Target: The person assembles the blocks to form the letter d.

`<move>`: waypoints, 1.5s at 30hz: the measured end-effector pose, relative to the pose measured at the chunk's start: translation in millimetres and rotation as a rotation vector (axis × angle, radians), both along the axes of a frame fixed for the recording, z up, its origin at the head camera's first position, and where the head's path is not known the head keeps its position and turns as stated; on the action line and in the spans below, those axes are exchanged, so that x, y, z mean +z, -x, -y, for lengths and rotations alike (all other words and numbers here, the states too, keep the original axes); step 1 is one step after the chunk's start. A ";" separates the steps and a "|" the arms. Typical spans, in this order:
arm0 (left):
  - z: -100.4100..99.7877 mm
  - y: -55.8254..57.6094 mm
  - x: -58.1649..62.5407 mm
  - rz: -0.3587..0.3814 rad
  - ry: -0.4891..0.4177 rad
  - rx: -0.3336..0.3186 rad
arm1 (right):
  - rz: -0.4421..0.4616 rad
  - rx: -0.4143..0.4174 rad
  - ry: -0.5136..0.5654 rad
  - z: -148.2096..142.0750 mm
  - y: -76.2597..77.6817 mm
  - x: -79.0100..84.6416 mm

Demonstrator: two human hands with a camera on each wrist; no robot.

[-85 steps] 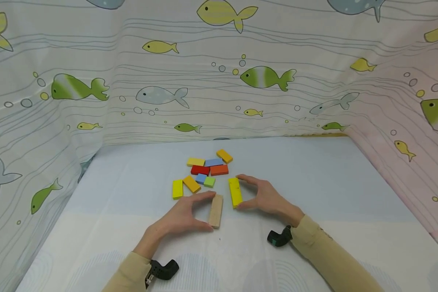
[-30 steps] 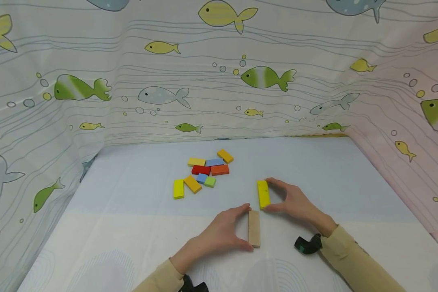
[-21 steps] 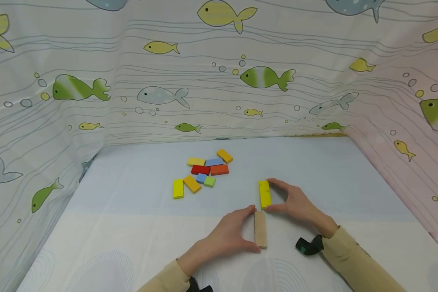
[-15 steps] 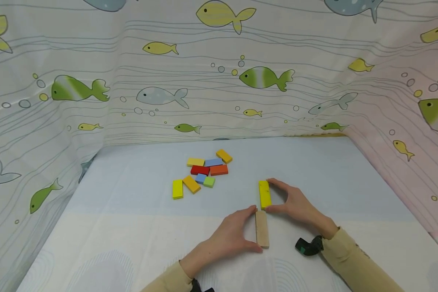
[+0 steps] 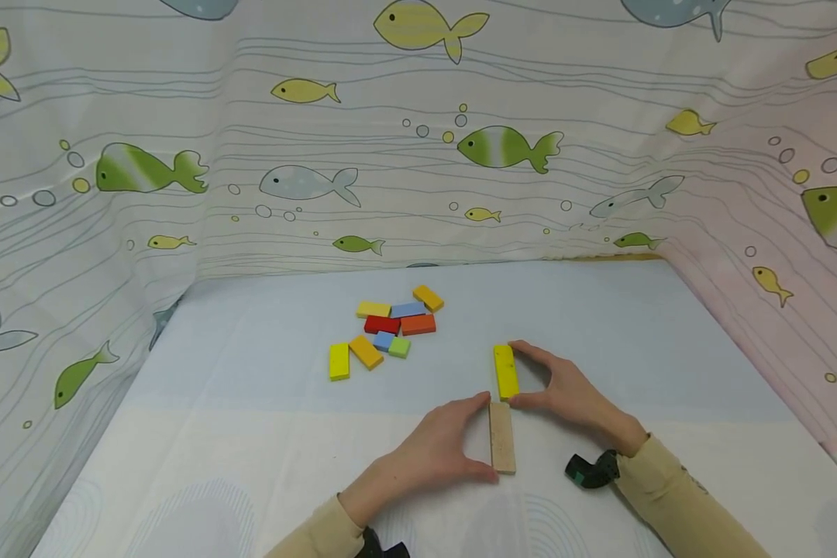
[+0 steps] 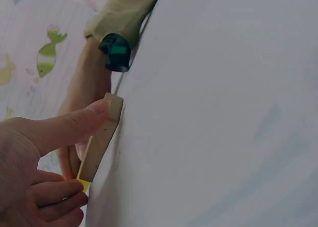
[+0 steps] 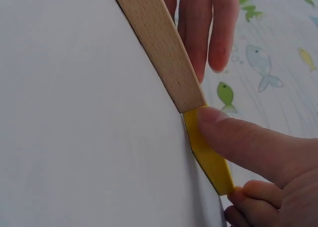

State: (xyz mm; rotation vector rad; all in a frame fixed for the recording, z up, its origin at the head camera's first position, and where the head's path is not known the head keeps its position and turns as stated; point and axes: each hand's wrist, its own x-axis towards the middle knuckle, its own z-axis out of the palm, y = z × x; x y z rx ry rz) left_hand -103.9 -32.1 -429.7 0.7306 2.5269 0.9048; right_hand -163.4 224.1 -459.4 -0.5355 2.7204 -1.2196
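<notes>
My left hand (image 5: 432, 443) holds a plain wooden block (image 5: 502, 439) by its two ends, thumb at the near end and fingers at the far end. Just beyond it, my right hand (image 5: 573, 394) holds a yellow block (image 5: 506, 372) the same way. Both blocks lie lengthwise on the table, one behind the other. In the right wrist view, the end of the wooden block (image 7: 166, 53) meets the yellow block (image 7: 211, 162), where my right thumb (image 7: 238, 137) presses. The left wrist view shows my left thumb (image 6: 74, 125) on the wooden block's near end.
To the left and farther back lies a loose group of small blocks, among them a red block (image 5: 382, 325), an orange-red block (image 5: 418, 325), a green block (image 5: 400, 348) and another yellow block (image 5: 339, 362). A fish-patterned curtain (image 5: 404, 225) borders the pale table (image 5: 237, 434).
Since the earliest frame both hands have carried their blocks to the right, away from the group. The wooden block went from beside the yellow one to its near end. Lately hardly anything has moved.
</notes>
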 end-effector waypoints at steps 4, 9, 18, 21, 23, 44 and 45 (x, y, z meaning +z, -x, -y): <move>0.8 1.5 2.0 0.012 0.002 0.006 | 0.010 0.009 0.015 -3.0 -0.2 0.1; 0.3 2.4 2.0 -0.009 -0.009 -0.005 | 0.006 0.027 0.044 -5.2 -0.4 0.0; -2.4 1.2 -1.3 -0.024 -0.014 0.002 | 0.008 0.026 0.055 -4.5 0.5 -1.0; -3.7 0.8 -2.4 -0.016 -0.016 0.009 | 0.003 0.029 0.054 -4.1 0.6 -1.0; -4.3 0.5 -2.9 -0.015 -0.014 0.011 | 0.005 0.027 0.055 -3.5 0.3 -0.6; -5.0 0.8 -3.9 0.011 -0.022 -0.010 | 0.007 0.033 0.051 -1.0 -1.3 0.0; -4.8 0.6 -3.8 0.008 -0.023 -0.013 | 0.009 0.034 0.052 -0.8 -1.3 0.1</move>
